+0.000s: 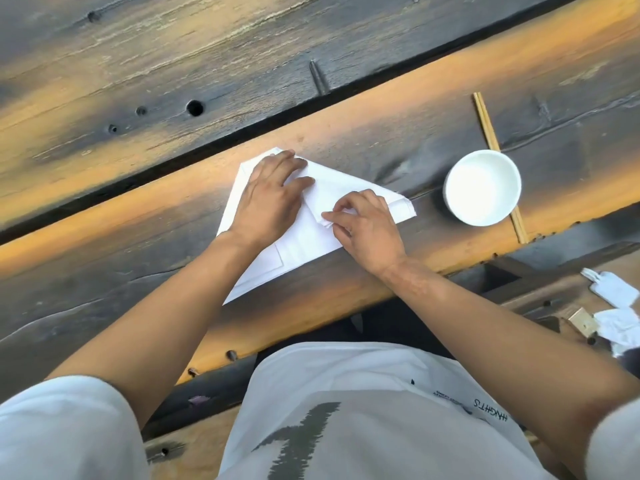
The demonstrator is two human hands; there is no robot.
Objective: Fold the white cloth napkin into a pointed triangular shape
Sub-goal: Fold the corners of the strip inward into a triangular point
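The white cloth napkin [304, 244] lies folded on the wooden table [398, 133], with a point toward the near edge and another corner at the right. My left hand [268, 199] lies flat on its far left part, fingers straight and pressing down. My right hand [367, 226] pinches a folded corner of the napkin near its middle between thumb and fingers. Both hands hide part of the folds.
A white bowl [483, 187] stands to the right of the napkin, on a pair of wooden chopsticks [486, 128]. Crumpled white tissues [613, 289] lie at the far right, below the table edge. A dark gap [173, 171] runs between the planks behind the napkin.
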